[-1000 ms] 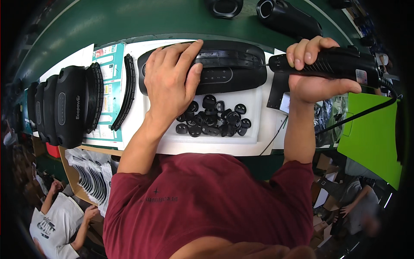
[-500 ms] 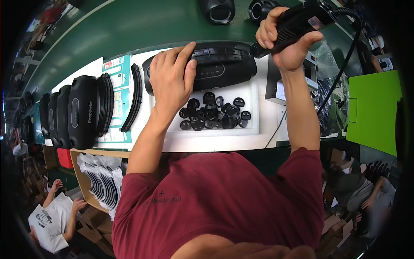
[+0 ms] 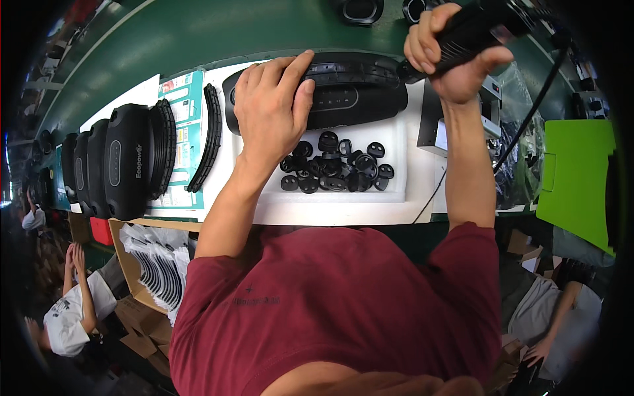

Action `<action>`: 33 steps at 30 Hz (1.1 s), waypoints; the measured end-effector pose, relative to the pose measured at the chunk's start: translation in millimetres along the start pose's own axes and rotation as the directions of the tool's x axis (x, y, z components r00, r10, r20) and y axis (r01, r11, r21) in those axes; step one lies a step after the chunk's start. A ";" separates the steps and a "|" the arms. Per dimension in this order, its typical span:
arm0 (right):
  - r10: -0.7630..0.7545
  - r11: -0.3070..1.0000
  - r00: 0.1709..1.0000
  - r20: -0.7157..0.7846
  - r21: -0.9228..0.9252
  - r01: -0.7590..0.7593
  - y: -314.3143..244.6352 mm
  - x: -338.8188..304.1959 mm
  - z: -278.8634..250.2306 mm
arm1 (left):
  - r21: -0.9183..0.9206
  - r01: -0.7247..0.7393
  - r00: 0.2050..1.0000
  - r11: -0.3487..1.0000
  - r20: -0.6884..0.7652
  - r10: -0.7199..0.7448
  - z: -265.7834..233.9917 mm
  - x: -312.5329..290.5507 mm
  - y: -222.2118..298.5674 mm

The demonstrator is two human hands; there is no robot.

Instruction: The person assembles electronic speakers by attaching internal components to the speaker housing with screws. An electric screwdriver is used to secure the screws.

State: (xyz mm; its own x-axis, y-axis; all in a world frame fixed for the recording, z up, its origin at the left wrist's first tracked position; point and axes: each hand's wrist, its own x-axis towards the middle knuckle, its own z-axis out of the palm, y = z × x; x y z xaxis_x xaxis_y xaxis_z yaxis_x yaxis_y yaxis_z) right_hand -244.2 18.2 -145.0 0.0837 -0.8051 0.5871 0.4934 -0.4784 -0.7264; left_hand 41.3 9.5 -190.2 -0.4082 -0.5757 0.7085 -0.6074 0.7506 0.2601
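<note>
A black barrel-shaped portable speaker (image 3: 380, 105) lies lengthwise on the bench in front of me, a ribbed handle strip (image 3: 356, 74) along its top. My left hand (image 3: 272, 109) grips its left part, fingers over the top and thumb toward the front. My right hand (image 3: 456, 69) is wrapped round a black corded electric screwdriver (image 3: 479, 30), held slanting with its nose down at the speaker's right end; whether its tip touches cannot be made out. Just nearer to me, small black caps with two holes each (image 3: 330, 165) lie heaped in a white foam tray (image 3: 399, 188).
Several black speakers (image 3: 125, 165) stand in a row at the left, beside curved handle strips (image 3: 210, 138). A box of wrapped curved parts (image 3: 155, 264) sits below the bench edge. At right are a metal-cased box (image 3: 432, 125), clear plastic bags (image 3: 522, 152) and a green panel (image 3: 578, 178).
The view has shifted a little, so the speaker and both hands appear slightly higher and to the right. Their hold is the same. At lower left, a person's hands have come together.
</note>
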 end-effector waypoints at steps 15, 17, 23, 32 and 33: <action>-0.345 0.889 0.865 -0.364 -0.424 0.176 -99.0 -160.6 -15.8 | 0.072 -0.033 0.990 0.997 0.139 0.022 -25.9 -25.9 13.0; -0.302 0.886 0.814 -0.496 -0.461 0.047 -91.0 -172.4 -16.9 | 0.055 -0.002 0.987 0.998 0.159 -0.007 -26.6 -29.6 22.0; -0.225 0.891 0.783 -0.580 -0.448 -0.076 -73.8 -187.5 -32.3 | 0.025 0.032 0.987 0.999 0.154 -0.035 -22.8 -32.5 25.4; -0.306 0.830 0.742 -0.596 -0.549 -0.099 -91.9 -177.1 -22.7 | 0.004 0.039 0.990 0.999 0.137 -0.039 -17.1 -36.1 23.5; -0.280 0.842 0.747 -0.603 -0.528 -0.110 -86.8 -177.2 -23.7 | -0.002 0.038 0.991 0.999 0.131 -0.037 -17.0 -36.9 22.5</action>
State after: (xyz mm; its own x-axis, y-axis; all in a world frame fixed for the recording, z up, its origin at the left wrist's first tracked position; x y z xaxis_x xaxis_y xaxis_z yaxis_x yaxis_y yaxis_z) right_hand -322.4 194.1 -194.4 -0.5978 -0.6785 0.4270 -0.0511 -0.4993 -0.8649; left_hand 54.3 53.2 -199.3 -0.4708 -0.6409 0.6063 -0.6212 0.7288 0.2881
